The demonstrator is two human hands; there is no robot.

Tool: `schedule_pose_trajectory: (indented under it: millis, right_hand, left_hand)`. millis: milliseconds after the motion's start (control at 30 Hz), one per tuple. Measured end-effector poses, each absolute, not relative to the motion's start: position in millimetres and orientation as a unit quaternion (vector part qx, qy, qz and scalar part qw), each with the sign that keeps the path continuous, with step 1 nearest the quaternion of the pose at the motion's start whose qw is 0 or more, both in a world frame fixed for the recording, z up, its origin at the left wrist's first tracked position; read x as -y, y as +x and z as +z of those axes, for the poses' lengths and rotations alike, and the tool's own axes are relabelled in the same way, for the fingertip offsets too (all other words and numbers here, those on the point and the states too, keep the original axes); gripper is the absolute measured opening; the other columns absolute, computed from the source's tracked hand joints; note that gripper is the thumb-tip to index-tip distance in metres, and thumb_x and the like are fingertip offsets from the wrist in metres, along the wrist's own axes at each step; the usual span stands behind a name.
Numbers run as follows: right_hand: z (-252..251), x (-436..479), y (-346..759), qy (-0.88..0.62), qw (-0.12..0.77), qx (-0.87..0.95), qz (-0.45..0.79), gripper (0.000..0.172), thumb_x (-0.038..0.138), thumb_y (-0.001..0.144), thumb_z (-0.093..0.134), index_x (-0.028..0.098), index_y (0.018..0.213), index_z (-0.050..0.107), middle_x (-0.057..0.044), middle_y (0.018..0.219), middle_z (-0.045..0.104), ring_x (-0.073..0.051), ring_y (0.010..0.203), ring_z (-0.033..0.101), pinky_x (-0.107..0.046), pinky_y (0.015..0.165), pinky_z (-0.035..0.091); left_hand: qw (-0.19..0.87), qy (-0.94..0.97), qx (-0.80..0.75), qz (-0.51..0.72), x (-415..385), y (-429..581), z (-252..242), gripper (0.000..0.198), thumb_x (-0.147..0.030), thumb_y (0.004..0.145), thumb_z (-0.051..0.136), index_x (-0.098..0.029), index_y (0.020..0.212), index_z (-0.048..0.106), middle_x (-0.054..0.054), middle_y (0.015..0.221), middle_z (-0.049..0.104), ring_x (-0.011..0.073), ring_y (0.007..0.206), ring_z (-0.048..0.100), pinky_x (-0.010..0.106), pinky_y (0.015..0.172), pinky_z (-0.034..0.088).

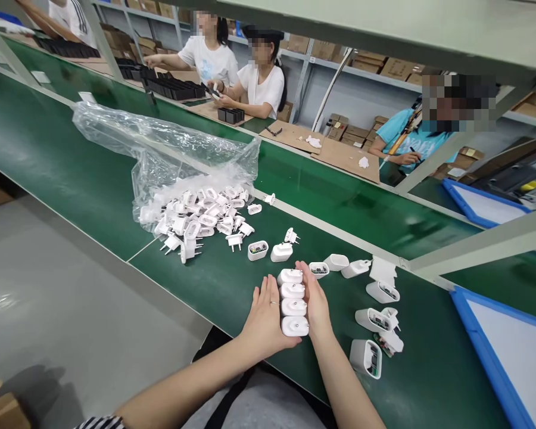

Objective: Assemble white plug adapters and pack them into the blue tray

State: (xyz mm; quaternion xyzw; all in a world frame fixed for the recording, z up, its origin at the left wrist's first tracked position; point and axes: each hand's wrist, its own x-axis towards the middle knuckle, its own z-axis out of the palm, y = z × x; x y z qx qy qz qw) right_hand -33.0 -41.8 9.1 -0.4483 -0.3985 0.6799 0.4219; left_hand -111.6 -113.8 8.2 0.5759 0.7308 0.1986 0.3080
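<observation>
A row of several white plug chargers (pixel 293 307) stands pressed between my two hands, their pin ends facing up. My left hand (pixel 264 316) lies along the left side of the row, with its thumb around the near end. From the right side my right hand (pixel 318 304) presses against the same chargers with fingers straight. Just beyond them stand an uncapped white charger housing (pixel 258 250) with parts inside and a capped charger (pixel 281 252). To the right, more open housings (pixel 373 320) with circuit boards inside lie scattered.
A heap of white plug caps (pixel 201 217) spills from a clear plastic bag (pixel 174 149) at the left. A blue-edged white tray (pixel 509 345) sits on the right. A metal frame post (pixel 495 238) rises beside the green bench (pixel 196 286). Several people work across the line.
</observation>
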Motion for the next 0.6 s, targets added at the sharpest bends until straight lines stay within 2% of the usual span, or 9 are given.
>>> schedule_pose_trajectory:
  millis: [133,300,367,467,600]
  right_hand:
    - [3,27,-47,-0.430,0.447,0.351,0.701,0.036,0.042,0.067,0.047,0.025,0.099,0.053,0.000,0.115,0.048,-0.015,0.109,0.038,-0.032,0.094,0.026]
    - [-4,-10,-60,-0.418,0.469,0.416,0.657,0.042,0.047,0.066,0.045,0.022,0.099,0.052,-0.001,0.118,0.044,-0.014,0.112,0.034,-0.030,0.096,0.021]
    - [-3,-23,-67,-0.397,0.454,0.443,0.663,0.044,0.051,0.066,0.041,0.021,0.095,0.054,-0.003,0.113,0.049,-0.016,0.108,0.039,-0.032,0.093,0.025]
    - [2,-31,-77,-0.381,0.384,0.500,0.676,0.045,0.054,0.067,0.037,0.017,0.082,0.058,-0.005,0.094,0.060,-0.019,0.093,0.051,-0.033,0.084,0.035]
    - [11,-20,-82,-0.399,0.363,0.529,0.655,0.036,0.050,0.067,0.039,0.019,0.075,0.055,-0.002,0.081,0.062,-0.017,0.077,0.056,-0.030,0.072,0.042]
  left_hand:
    - [0.283,0.553,-0.761,0.187,106,-118,7,0.102,-0.041,0.048,0.054,0.000,0.124,-0.001,0.018,0.132,0.004,0.0246,0.121,-0.004,0.041,0.098,0.003]
    - [0.276,0.559,-0.761,0.180,95,-132,6,0.107,-0.045,0.044,0.056,0.002,0.123,0.001,0.020,0.131,0.004,0.0263,0.120,-0.004,0.040,0.098,0.005]
    - [0.275,0.566,-0.756,0.183,91,-135,5,0.108,-0.046,0.042,0.057,0.000,0.123,0.001,0.021,0.131,0.006,0.0272,0.120,-0.002,0.041,0.098,0.006]
    - [0.253,0.573,-0.753,0.202,85,-136,3,0.106,-0.043,0.043,0.058,-0.003,0.123,0.000,0.021,0.130,0.012,0.0282,0.120,0.003,0.043,0.097,0.010]
    - [0.207,0.591,-0.742,0.240,84,-132,-3,0.104,-0.039,0.047,0.058,-0.007,0.122,-0.006,0.021,0.127,0.019,0.0297,0.119,0.013,0.045,0.095,0.016]
